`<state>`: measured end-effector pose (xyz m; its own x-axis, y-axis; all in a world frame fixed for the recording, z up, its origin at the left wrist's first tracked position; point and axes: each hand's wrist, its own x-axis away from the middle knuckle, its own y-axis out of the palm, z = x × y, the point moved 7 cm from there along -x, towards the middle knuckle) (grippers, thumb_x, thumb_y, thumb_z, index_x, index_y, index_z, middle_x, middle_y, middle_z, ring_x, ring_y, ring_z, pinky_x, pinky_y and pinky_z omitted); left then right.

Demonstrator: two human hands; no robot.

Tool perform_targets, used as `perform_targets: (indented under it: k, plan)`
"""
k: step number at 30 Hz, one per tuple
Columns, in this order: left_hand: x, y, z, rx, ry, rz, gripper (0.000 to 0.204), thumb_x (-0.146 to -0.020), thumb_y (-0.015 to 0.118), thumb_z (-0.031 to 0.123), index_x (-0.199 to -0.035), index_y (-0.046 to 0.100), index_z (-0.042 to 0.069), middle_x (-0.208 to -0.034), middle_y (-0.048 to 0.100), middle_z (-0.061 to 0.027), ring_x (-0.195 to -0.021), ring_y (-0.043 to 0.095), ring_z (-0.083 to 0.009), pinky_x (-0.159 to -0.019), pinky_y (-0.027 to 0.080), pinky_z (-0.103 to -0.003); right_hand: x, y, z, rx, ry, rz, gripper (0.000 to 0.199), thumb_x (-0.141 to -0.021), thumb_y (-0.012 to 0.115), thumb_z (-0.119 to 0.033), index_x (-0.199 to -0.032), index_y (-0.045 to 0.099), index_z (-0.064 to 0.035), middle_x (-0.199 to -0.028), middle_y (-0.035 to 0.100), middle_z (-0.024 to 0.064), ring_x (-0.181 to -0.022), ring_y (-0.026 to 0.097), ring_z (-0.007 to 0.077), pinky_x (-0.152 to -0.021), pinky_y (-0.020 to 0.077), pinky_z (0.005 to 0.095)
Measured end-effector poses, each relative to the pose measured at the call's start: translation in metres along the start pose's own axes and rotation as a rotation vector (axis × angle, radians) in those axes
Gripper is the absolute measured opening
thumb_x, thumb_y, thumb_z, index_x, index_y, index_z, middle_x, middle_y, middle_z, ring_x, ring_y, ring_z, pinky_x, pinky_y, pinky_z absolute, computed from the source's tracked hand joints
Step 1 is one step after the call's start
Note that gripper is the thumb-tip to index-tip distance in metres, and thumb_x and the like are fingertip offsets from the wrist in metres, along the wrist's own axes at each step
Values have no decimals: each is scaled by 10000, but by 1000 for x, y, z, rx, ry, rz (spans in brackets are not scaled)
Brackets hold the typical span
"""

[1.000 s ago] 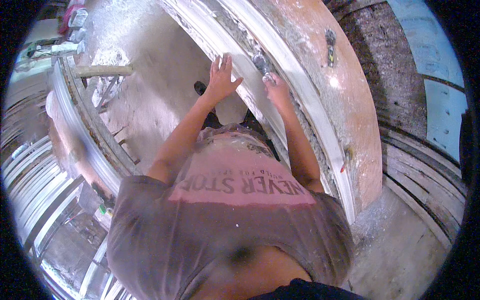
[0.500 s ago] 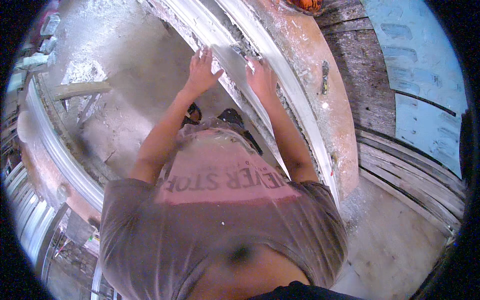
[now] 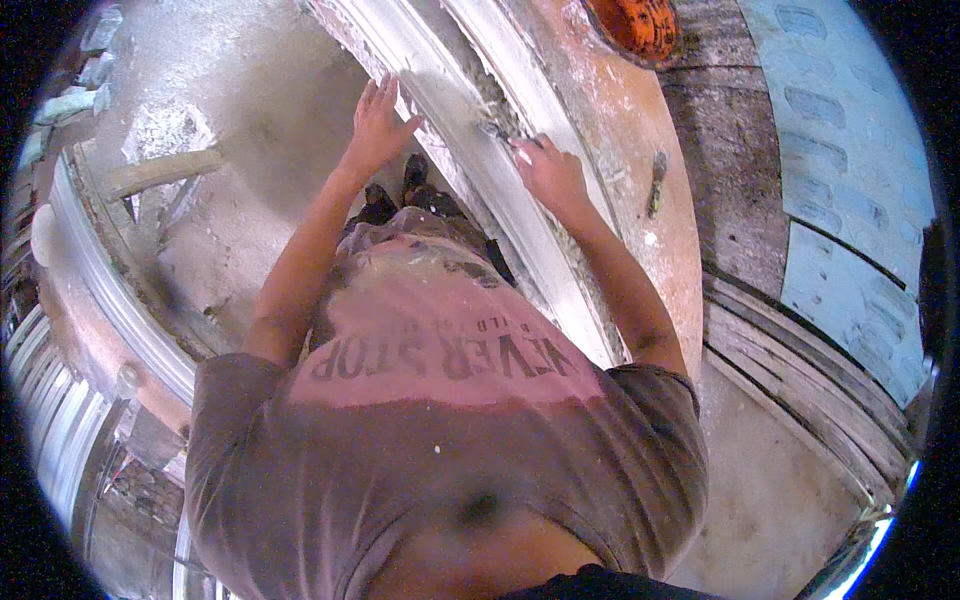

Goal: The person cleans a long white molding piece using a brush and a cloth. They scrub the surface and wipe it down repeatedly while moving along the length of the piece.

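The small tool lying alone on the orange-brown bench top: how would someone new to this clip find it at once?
Start at the long white moulding running diagonally across the bench, which both hands rest on. Go right of the right hand, onto the bare dusty orange-brown strip. The tool lies there alone, slim, dark and grey, well below the round orange bucket at the top edge.

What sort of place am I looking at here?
Probably a plaster moulding workshop: a long white moulding lies on a dusty orange bench, finished mouldings lie left, and the right hand holds a small tool.
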<state>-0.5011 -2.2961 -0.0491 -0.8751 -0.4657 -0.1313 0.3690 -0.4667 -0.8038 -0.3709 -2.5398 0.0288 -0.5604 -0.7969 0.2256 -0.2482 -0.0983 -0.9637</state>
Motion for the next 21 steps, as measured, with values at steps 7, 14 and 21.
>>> perform_targets:
  k: [7, 14, 21]
  plan:
    - [-29, -19, -8, 105, -23, 44, 763, -827, 706, 274, -1447, 366, -12, -1469, 419, -209, -1376, 337, -421, -1147, 265, -466, -9, -2, 1, 56, -100, 42, 324, -916, 586, -357, -1225, 622, -265, -1115, 641, 72, -728, 675, 316, -611, 554, 434]
    - [-61, -38, -15, 85, -89, 84, 724, -840, 696, 247, -1439, 381, -9, -1453, 439, -201, -1353, 362, -403, -1140, 276, -466, -94, -7, -43, 12, -98, 158, 341, -922, 580, -341, -1254, 612, -271, -1196, 623, 132, -851, 687, 307, -632, 568, 458]
    - [-96, -66, -53, 119, -117, 142, 734, -830, 705, 245, -1433, 383, -21, -1428, 453, -223, -1342, 363, -406, -1133, 276, -475, -51, -11, -25, -103, 88, -232, 344, -932, 557, -351, -1268, 582, -279, -1242, 602, 135, -887, 673, 368, -742, 543, 515]
